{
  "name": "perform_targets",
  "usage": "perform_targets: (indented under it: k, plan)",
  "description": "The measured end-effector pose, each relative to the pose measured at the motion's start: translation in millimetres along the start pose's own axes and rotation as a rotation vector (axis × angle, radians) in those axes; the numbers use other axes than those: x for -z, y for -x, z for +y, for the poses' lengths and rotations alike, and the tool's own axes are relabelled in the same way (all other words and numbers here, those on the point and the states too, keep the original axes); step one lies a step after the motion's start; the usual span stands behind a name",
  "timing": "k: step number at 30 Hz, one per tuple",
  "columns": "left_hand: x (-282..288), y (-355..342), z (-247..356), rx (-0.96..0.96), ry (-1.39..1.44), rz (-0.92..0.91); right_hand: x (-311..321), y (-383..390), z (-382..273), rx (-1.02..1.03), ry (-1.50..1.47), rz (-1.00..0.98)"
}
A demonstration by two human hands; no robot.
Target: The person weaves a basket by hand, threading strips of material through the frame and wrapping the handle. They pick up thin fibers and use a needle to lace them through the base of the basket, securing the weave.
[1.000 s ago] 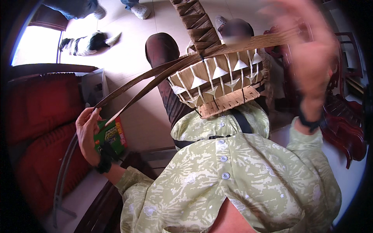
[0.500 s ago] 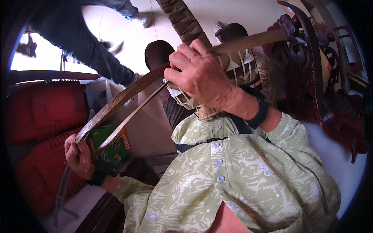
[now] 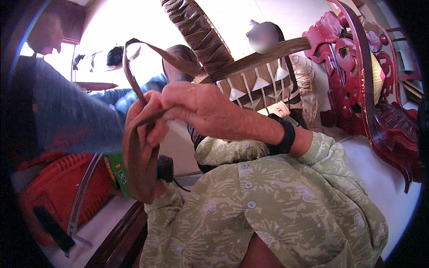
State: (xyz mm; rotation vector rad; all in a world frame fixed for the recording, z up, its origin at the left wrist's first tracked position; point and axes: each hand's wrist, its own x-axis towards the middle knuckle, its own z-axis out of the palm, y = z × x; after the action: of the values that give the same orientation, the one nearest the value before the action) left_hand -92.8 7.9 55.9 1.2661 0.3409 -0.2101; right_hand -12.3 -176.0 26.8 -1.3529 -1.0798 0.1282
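A long brown flat strip (image 3: 139, 161) bends in loops around my two hands. My left hand (image 3: 151, 102) has its fingers closed round the strip, with one loop rising above it and another hanging below. Close against it, my right hand (image 3: 203, 105) pinches the strip between thumb and fingers. Beyond my right hand lies a woven brown piece (image 3: 250, 85) with white triangles and cords, partly covered by that hand and forearm. A thick band wrapped in brown strips (image 3: 196, 31) runs up from it, and a flat brown length (image 3: 277, 51) crosses toward the right.
A carved red wooden chair (image 3: 368, 96) stands at the right. On the left are a red ribbed object (image 3: 62, 178), a green box (image 3: 118, 172) and a dark wooden bench edge (image 3: 118, 241). Another person in blue trousers (image 3: 71, 107) is close by at the left.
My left hand has moved up and right to meet my right hand, which shifted left and down. The strip, stretched before, now bends in loops. The other person has come nearer.
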Motion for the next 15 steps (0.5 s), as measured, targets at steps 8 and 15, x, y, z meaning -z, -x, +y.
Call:
perform_targets:
  k: [8,15]
  plan:
    - [-41.1,-46.9,29.6,0.293,-0.480,-0.082,-26.4,13.1,-7.6,0.166,0.171,-0.065]
    - [-35.4,-69.8,7.0,0.094,-0.431,-0.109,-25.3,21.6,-3.4,0.186,0.297,-0.031]
